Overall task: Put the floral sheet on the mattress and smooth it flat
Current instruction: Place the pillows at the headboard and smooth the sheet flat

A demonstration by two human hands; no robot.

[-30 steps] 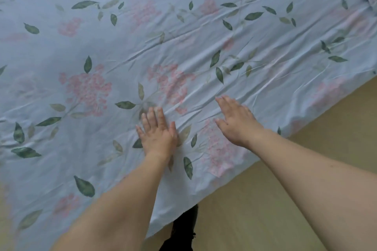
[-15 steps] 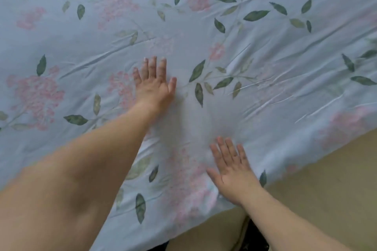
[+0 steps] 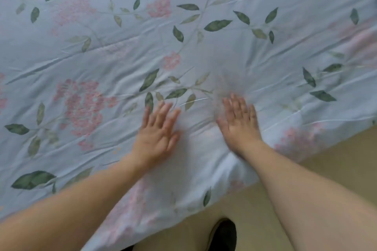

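The floral sheet (image 3: 204, 51), pale blue with pink flower clusters and green leaves, is spread over the mattress and fills most of the view. The mattress itself is hidden beneath it. Shallow creases run across the cloth, most of them right of my hands. My left hand (image 3: 157, 134) lies flat on the sheet, palm down with fingers spread. My right hand (image 3: 238, 124) presses flat beside it, about a hand's width to the right, and is blurred by motion. Neither hand grips the fabric. The sheet's near edge hangs over the side of the bed.
Beige floor (image 3: 336, 165) shows along the bottom right, beside the bed's edge. A dark shoe (image 3: 224, 234) is on the floor at the bottom, close under the overhanging sheet.
My left hand has slid back toward me from its far reach. My right hand has moved forward, so both now lie side by side.
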